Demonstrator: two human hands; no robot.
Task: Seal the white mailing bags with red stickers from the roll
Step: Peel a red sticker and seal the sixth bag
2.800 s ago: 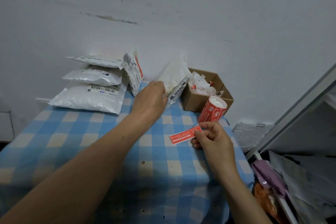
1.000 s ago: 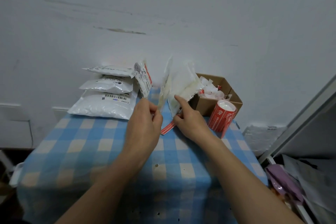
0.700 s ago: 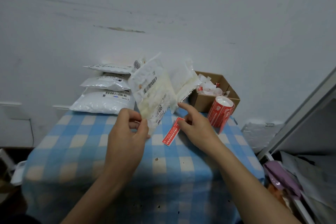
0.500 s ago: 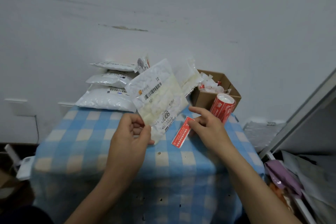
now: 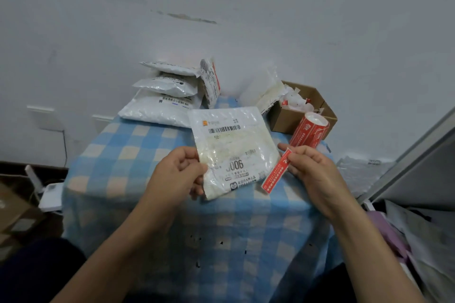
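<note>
A white mailing bag (image 5: 234, 147) with a barcode label is held above the blue checked table (image 5: 128, 170). My left hand (image 5: 178, 174) pinches the bag's lower left edge. My right hand (image 5: 311, 168) pinches the top of a red sticker (image 5: 276, 171), which hangs just right of the bag's lower right corner. The red sticker roll (image 5: 309, 131) stands upright behind my right hand.
A stack of filled white bags (image 5: 162, 96) lies at the table's back left, with one bag (image 5: 210, 81) leaning on it. More white bags (image 5: 262, 91) lean against a brown cardboard box (image 5: 290, 117) of paper scraps at the back right. A shelf frame (image 5: 418, 155) stands at right.
My left hand pulled a bag from the leaning pile and turned it label side up in front of me. My right hand kept the sticker and moved it beside the bag.
</note>
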